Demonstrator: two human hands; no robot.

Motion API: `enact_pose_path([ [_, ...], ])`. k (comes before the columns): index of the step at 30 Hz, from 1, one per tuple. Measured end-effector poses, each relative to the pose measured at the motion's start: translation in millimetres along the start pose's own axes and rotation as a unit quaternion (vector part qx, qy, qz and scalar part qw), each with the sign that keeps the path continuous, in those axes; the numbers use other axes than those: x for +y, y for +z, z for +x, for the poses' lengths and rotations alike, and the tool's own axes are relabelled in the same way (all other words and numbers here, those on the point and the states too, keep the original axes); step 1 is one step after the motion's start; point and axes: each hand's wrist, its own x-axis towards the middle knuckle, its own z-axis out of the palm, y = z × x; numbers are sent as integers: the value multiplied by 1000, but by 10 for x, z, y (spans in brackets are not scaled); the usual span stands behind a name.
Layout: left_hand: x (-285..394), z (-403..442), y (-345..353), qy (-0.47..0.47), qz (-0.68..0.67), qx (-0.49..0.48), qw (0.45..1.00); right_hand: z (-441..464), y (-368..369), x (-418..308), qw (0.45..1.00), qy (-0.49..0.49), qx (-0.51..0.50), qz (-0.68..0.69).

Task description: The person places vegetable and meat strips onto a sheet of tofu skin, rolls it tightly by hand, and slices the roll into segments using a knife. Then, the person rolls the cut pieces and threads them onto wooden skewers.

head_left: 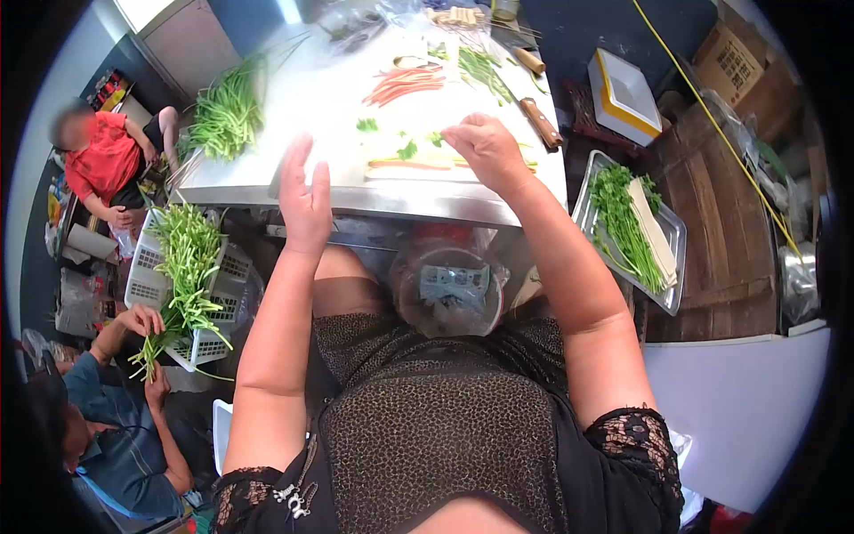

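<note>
Nearest camera: wearer's leopard-print top (445, 418), dark lacy sleeves either side.
Left hand (305, 200): spread, fingers extended, nothing in it; over near edge of table (427, 201).
Right hand (487, 153): fingers curled in, above right part of the strip row; can't tell if it pinches anything.
Strip row (405, 164): orange and pale strips lying along near table edge, between the hands; herb sprig (407, 149) just behind.
Table stock: orange-red strips (405, 86) and green strips (483, 71) farther back; green stalks (227, 111) at left.
Knife (540, 123): wooden handle, right side of table.
Tray (679, 233): right of table, leafy herbs (623, 222) in it.
Co-worker (124, 445): lower left, both hands at greens by white basket (147, 283).
</note>
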Motion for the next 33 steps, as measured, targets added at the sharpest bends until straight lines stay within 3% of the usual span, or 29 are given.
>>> enact_pose_path([
  [6,50,48,74,3,11,4,1000,-178,105,66,993,-11,-35,-112],
  [9,177,184,364,-12,-28,-107,994,-206,100,43,990,-18,-30,-136],
  [11,255,286,629,148,82,-257,952,-197,84,19,987,-40,-32,-153],
  [15,220,250,843,121,158,-396,896,-235,103,39,978,-28,-34,-204],
  [22,165,163,877,132,158,-377,903,-321,149,62,979,10,-40,-197],
  [31,188,170,882,153,150,-356,910,-360,-165,5,985,-34,-27,-165],
  [33,217,197,864,158,146,-355,910,-415,-275,-55,980,-11,-95,-177],
])
